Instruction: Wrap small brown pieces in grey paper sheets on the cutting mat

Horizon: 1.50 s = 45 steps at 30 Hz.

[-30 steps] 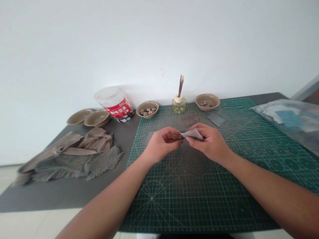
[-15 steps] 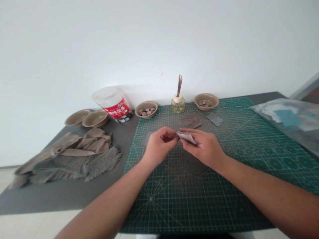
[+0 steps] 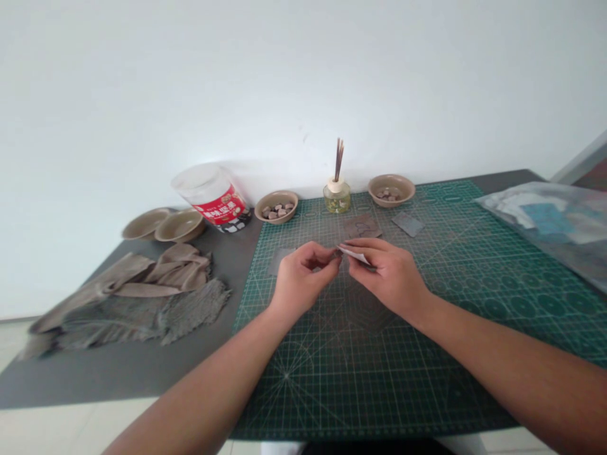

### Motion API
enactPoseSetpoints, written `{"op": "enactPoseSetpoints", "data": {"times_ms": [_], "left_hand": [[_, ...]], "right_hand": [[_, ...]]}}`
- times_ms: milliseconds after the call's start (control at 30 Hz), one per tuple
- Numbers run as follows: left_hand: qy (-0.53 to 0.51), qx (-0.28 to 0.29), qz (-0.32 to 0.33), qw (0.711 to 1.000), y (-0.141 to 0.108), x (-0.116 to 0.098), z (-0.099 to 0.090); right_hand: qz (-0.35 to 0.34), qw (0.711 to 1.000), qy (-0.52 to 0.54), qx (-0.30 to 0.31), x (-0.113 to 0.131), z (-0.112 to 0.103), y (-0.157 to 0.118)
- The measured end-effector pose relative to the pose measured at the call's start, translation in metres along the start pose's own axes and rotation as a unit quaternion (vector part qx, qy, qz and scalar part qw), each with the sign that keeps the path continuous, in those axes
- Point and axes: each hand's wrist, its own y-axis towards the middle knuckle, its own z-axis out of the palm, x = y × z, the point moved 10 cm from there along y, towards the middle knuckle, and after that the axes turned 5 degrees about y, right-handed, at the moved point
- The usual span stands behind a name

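My right hand (image 3: 386, 268) is closed on a small pale, flat piece (image 3: 355, 254), thin like cloth or paper. Close against it, my left hand (image 3: 306, 272) has thumb and forefinger pinched at the piece's left end; what sits in that pinch is too small to make out. Both hands are above the green cutting mat (image 3: 332, 392). Beyond them lie a brown patch with a dark outline (image 3: 363, 225) and a grey square (image 3: 408, 224). Another pale grey square (image 3: 279, 260) is partly covered by my left hand.
Bowls with small stones stand at the back, one left (image 3: 276, 207) and one right (image 3: 391, 190), with a reed diffuser (image 3: 337, 197) between. Leftward are a plastic tub (image 3: 213, 199), two bowls (image 3: 180, 226) and crumpled cloth (image 3: 142, 303). A clear bag (image 3: 559, 221) lies right.
The pale piece has tilted and now shows a narrower face. My right hand has turned slightly, while my left hand keeps its pinch. The whole view has shifted a little.
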Motion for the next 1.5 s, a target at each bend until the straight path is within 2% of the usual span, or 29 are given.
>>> {"op": "enactPoseSetpoints", "data": {"times_ms": [100,300,533,700,833,933,1033,1100,1200,1367,1500], "left_hand": [[-0.011,0.004,0.004,1.0,0.0,0.0,0.002],[0.025,-0.008,0.016,1.0,0.001,-0.001,-0.003],[0.003,-0.003,0.013,1.0,0.001,0.0,0.0],[-0.058,-0.015,0.014,0.998,0.001,0.002,0.002],[-0.091,-0.008,0.017,0.996,0.0,0.001,0.006],[-0.085,-0.015,0.025,0.996,0.001,0.0,0.005],[-0.058,-0.033,0.037,0.997,0.003,0.001,-0.002],[-0.062,-0.026,0.037,0.997,0.005,0.002,-0.002],[-0.104,0.015,0.03,0.994,0.006,0.002,0.004],[-0.13,0.056,0.019,0.99,0.006,0.0,0.011],[-0.134,0.066,-0.013,0.989,0.004,0.006,0.015]], "right_hand": [[0.018,0.999,0.025,-0.005,-0.003,-0.002,0.001],[-0.027,1.0,0.003,-0.003,0.013,0.0,-0.002],[0.026,0.998,0.048,-0.008,0.001,-0.001,0.0],[0.091,0.989,0.114,-0.016,-0.012,-0.002,0.001],[0.201,0.962,0.186,0.011,-0.039,0.009,-0.005],[0.264,0.937,0.228,0.03,-0.059,0.021,-0.012],[0.284,0.93,0.234,0.018,-0.07,0.022,-0.013],[0.283,0.936,0.207,0.005,-0.072,0.016,-0.011],[0.258,0.954,0.155,0.003,-0.064,0.006,-0.005],[0.158,0.981,0.109,-0.029,-0.037,-0.009,0.003],[0.077,0.994,0.074,-0.031,-0.017,-0.01,0.004]]}}
